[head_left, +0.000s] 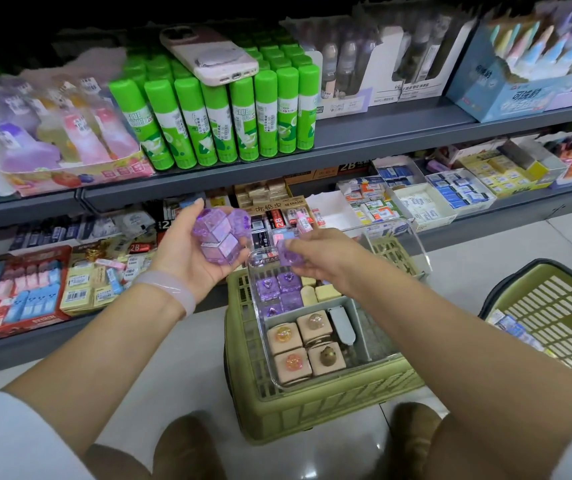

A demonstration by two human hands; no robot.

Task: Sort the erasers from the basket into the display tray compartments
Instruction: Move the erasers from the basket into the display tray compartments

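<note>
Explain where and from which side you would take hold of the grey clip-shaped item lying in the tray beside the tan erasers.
Pinch the grey clip-shaped item across its narrow width, near the rounded far end, coming from above. It lies flat, its long sides hemmed by the tan erasers and the clear tray divider, so probably only the top is free.

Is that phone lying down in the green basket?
No, the phone lies on top of the green glue sticks on the upper shelf, not in the basket.
</note>
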